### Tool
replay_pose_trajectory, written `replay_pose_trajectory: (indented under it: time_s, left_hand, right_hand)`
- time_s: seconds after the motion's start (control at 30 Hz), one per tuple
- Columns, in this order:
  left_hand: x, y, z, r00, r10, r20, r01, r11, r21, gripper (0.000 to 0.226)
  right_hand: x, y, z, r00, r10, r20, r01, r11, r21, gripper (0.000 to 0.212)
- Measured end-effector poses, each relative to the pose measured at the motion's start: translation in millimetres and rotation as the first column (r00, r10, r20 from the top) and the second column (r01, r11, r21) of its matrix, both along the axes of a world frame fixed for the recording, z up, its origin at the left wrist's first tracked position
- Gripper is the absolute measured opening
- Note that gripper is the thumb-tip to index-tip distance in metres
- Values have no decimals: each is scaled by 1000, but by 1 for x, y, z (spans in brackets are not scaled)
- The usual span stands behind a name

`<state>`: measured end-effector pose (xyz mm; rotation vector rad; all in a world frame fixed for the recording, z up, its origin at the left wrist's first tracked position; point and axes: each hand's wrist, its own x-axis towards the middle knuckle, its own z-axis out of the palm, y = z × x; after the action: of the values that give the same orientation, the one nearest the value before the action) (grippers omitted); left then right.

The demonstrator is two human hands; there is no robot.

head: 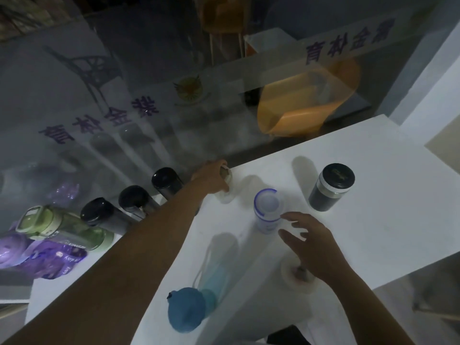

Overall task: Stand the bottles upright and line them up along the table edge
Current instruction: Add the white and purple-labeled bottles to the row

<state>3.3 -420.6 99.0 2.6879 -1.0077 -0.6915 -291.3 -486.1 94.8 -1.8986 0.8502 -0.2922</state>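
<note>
Along the far edge of the white table (373, 220) stands a row: a purple bottle (32, 257), a green bottle (62, 227) and three black-capped bottles (129, 202). My left hand (211, 176) is shut on the top of a clear bottle (225, 192) at the right end of that row. My right hand (311, 242) hovers open just beside a white bottle with a blue-ringed cap (267, 210), not touching it. A dark jar with a black lid (331, 186) stands upright farther right. A blue bottle with a cord (191, 305) stands near me.
A glass wall with purple lettering (99, 115) runs right behind the row of bottles. Orange chairs (306, 98) show through the glass. A small pale round object (298, 275) sits under my right wrist near the table's front edge.
</note>
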Motion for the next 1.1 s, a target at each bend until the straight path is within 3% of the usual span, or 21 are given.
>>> replay_pose_trajectory:
  time_s: [0.13,0.33,0.63,0.87,1.1]
  left_hand:
    - [2,-3,-5,1000,-2,13,1,999,38,81]
    - [5,-8,-4,1000,-8,1,8,997,77,81]
    - [5,-1,-3,997,-77,7,77,995,61,76]
    - [2,4,-2,996,-89,-14,90,994,69,79]
    - [-1,11,3,999,-17,-39,16,1000,-27,96]
  right_hand:
    - [1,-4,-2,1000,-9,-30,8,1000,-28,37]
    - [8,-10,-5,991,89,-98,-96,993,-62,66]
    - [39,-25,-4,975,205,-90,-216,968,-126,65]
    - [54,-32,-30,964,218,-152,-242,956,-168,80]
    - [73,-36,-32,924,279,-262,-347,899,-266,87]
